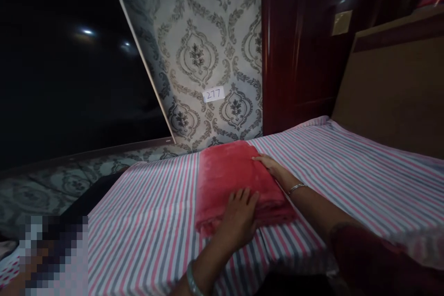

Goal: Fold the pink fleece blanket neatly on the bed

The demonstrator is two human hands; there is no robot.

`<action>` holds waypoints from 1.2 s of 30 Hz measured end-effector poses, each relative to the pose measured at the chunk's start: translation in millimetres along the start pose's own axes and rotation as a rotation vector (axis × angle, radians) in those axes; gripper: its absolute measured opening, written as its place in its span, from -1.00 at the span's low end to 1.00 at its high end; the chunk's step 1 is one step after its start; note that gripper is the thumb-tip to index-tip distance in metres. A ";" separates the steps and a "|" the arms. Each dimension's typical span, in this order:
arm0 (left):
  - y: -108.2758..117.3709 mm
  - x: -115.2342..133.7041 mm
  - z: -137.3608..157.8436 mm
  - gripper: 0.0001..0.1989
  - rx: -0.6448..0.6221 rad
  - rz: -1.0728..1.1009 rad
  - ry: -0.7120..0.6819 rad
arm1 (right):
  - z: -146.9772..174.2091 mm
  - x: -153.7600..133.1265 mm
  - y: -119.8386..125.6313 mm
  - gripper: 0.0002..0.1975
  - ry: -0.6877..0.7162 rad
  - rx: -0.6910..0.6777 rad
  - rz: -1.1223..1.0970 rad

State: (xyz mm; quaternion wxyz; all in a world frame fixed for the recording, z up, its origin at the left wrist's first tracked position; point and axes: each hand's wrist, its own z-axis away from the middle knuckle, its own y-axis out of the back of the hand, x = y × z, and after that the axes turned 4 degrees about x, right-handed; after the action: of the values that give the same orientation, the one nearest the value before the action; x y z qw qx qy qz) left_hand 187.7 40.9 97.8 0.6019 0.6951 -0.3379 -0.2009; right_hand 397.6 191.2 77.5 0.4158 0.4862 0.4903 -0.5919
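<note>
A folded red blanket (pixel 229 171) lies in several layers on a striped cloth. My left hand (pixel 241 215) rests on its front part, with the fingers stretched out over the top layer and the wrist toward me. At the right side of the blanket is my right hand (pixel 272 166), its fingers laid along the upper right edge and its palm against the side. Part of the right hand's underside is hidden. Neither hand grips the fabric visibly.
The pink, grey and white striped cloth (pixel 156 208) covers the surface under the blanket. A large dark screen (pixel 69 64) stands at the left. Behind are patterned wallpaper with a "277" label (pixel 213 94) and a dark red wooden panel (pixel 294 55). A brown board (pixel 395 88) leans at the right.
</note>
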 end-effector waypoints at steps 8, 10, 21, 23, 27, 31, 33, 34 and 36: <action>-22.9 -34.1 28.8 -0.35 0.219 -0.142 0.088 | -1.8 0.5 1.8 -0.47 -0.006 -0.147 0.039; -27.4 -40.0 32.5 -0.41 0.288 -0.175 0.067 | -3.6 -3.3 3.7 -0.37 0.036 -0.103 0.066; -29.8 -82.4 65.7 -0.58 0.682 0.326 0.326 | 16.1 23.3 36.3 -0.46 0.079 0.150 0.349; -28.0 -90.5 73.7 -0.51 0.715 0.693 0.552 | 15.7 26.2 38.1 -0.40 0.092 0.190 0.400; -23.6 -95.5 81.6 -0.49 0.643 1.451 0.901 | 13.5 26.3 43.3 -0.32 0.092 0.222 0.468; -11.7 -83.0 77.4 -0.41 0.521 1.638 0.965 | 17.7 25.2 48.3 -0.37 0.086 0.172 0.460; -7.3 -72.9 73.5 -0.39 0.481 1.670 0.914 | 20.8 23.1 48.3 -0.39 0.086 0.143 0.428; -7.0 -68.2 71.7 -0.37 0.493 1.686 0.889 | 22.3 21.5 47.7 -0.40 0.084 0.126 0.405; -10.6 -61.2 68.1 -0.35 0.580 1.712 0.863 | 25.0 18.0 46.0 -0.41 0.075 0.093 0.351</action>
State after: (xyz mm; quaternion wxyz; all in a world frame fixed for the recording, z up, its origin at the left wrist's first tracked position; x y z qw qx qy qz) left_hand 101.1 37.3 66.4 0.4223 0.3508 -0.5132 0.6597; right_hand 434.7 158.3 52.9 0.4713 0.6045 0.3853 -0.5139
